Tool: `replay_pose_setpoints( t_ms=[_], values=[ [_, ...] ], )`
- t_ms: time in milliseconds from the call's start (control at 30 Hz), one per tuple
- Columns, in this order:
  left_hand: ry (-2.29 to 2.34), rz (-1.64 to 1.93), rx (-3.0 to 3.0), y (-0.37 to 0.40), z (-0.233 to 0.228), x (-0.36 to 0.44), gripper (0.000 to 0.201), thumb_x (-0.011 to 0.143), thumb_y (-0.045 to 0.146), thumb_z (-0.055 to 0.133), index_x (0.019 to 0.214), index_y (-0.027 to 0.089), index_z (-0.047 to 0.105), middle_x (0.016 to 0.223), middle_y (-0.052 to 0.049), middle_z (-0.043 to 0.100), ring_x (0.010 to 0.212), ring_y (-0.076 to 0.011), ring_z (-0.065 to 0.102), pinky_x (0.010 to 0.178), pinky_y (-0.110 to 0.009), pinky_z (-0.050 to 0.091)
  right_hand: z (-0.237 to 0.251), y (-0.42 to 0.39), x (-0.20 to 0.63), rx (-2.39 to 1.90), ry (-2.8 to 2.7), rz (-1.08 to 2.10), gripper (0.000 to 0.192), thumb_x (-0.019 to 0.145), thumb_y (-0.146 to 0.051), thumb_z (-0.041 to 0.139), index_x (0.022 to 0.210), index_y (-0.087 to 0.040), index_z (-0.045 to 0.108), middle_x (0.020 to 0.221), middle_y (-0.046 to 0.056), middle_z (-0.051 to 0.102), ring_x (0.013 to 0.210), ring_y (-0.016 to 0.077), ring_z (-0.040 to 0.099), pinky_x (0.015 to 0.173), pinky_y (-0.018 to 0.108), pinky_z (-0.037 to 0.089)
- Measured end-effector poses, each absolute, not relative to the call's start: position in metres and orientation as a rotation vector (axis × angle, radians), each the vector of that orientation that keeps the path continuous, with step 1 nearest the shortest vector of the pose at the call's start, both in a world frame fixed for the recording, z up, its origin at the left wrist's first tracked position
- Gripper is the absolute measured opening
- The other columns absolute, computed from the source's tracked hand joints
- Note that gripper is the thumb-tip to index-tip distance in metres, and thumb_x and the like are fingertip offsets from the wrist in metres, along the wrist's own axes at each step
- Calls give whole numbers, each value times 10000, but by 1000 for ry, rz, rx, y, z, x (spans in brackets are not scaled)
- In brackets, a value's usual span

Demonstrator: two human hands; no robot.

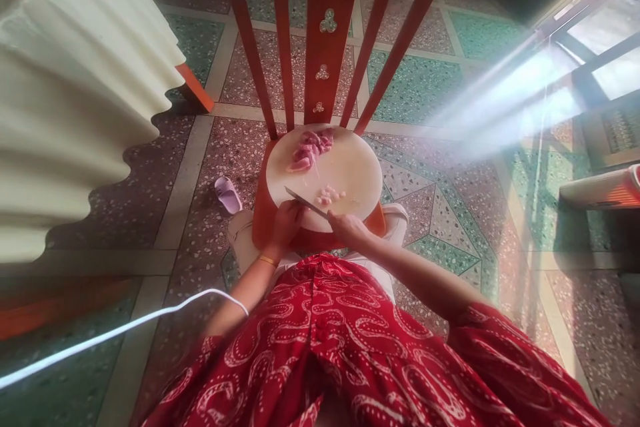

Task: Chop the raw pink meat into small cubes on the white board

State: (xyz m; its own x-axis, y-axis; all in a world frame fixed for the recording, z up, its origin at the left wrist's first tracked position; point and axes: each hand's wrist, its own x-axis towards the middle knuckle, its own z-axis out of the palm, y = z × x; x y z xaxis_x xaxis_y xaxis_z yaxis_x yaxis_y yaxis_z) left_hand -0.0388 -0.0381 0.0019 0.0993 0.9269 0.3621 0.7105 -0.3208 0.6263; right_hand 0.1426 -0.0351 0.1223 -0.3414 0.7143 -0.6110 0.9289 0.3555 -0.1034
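A round pale cutting board (360, 163) lies on the seat of a wooden chair in front of me. My right hand (347, 227) grips a knife (307, 203) at the board's near edge, its blade slanting up to the left. Close behind the blade, my left hand (289, 219) rests at the board's near left edge with its fingers curled; what they hold, if anything, is hidden. A heap of raw pink meat (313, 147) sits on the far left part of the board. Just beyond the knife is a cluster of small, pale cut meat pieces (330, 196).
The red-brown chair (325, 47) has its slatted back on the far side. A lilac slipper (229, 195) is on the terrazzo floor to the left. Cream pleated cloth (85, 100) hangs at left, and a white cable (125, 327) crosses by my left arm. At right stands a whitish object (600, 188).
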Motion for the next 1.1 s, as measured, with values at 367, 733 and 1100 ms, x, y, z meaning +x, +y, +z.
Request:
replay_pose_setpoints(
  t_ms=[367,733,1100],
  values=[
    [1607,1003,2189,-31,-3,-40,181,875,211,469,949,174,630,937,-90,648,922,-214,580,839,-378,499,108,-1,88,1401,2347,-499,324,884,-107,344,1196,-138,426,991,144,652,920,221,633,796,356,464],
    [1521,809,2370,-25,4,-47,171,884,287,468,893,188,607,903,-73,604,946,-213,540,846,-358,451,125,-18,186,1617,2196,-433,467,915,-148,311,1379,-173,273,910,114,672,822,214,657,677,272,467],
    [1761,969,1882,6,12,-30,119,837,204,473,850,159,582,758,-48,629,694,-166,585,669,-293,478,102,-16,205,1740,2143,-590,234,917,-216,368,1105,-172,500,904,106,667,813,215,654,628,257,447]
  ],
)
